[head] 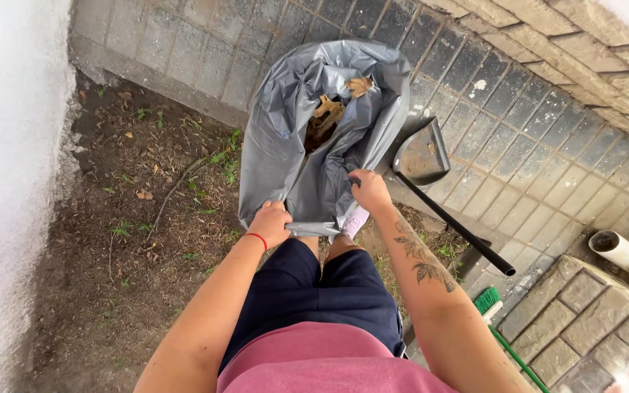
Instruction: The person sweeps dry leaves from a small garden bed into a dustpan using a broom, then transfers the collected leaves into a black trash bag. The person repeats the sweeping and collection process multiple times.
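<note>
A grey plastic rubbish bag [285, 138] stands open on the ground in front of me, with dry brown leaves [327, 116] inside. My left hand [269, 223], with a red string on the wrist, grips the near rim of the bag. My right hand [370, 191] grips the rim a little further right. Both hands hold the bag's mouth apart.
A dark long-handled dustpan [422, 156] leans on the paved strip right of the bag. A green broom head [488, 301] lies at lower right, near a white pipe [624, 251]. Bare soil with weeds [147, 211] lies left, by a white wall [9, 182].
</note>
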